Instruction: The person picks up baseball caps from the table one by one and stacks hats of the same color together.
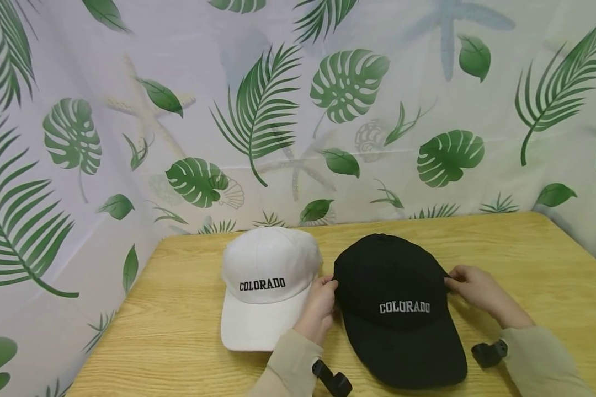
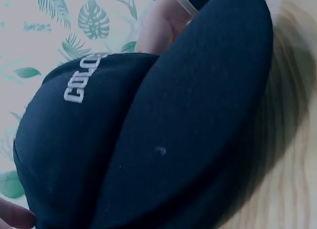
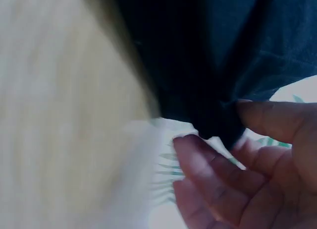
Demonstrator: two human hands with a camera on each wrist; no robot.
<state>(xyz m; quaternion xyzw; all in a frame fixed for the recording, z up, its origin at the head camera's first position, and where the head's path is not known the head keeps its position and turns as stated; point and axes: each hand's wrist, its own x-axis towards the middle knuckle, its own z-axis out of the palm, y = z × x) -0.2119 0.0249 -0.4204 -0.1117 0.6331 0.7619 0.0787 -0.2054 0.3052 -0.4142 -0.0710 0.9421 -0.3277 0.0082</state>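
A black baseball cap (image 1: 392, 286) with white COLORADO lettering is held between both hands, its brim toward me and tipped to the right. My left hand (image 1: 320, 309) pinches the cap's left edge; in the left wrist view only a fingertip (image 2: 17, 215) shows at the lower left corner. On the opposite side my right hand (image 1: 482, 292) pinches the right edge, with thumb and finger on the dark fabric (image 3: 218, 105) in the right wrist view. Just left of the left hand, a white cap (image 1: 268, 270) with black COLORADO lettering rests on the table, its brim partly behind that hand.
The wooden table (image 1: 169, 309) carries both caps. Behind it and to the left hangs a cloth (image 1: 402, 110) printed with green leaves and starfish. Dark camera mounts (image 1: 333, 380) sit at both wrists, over beige sleeves.
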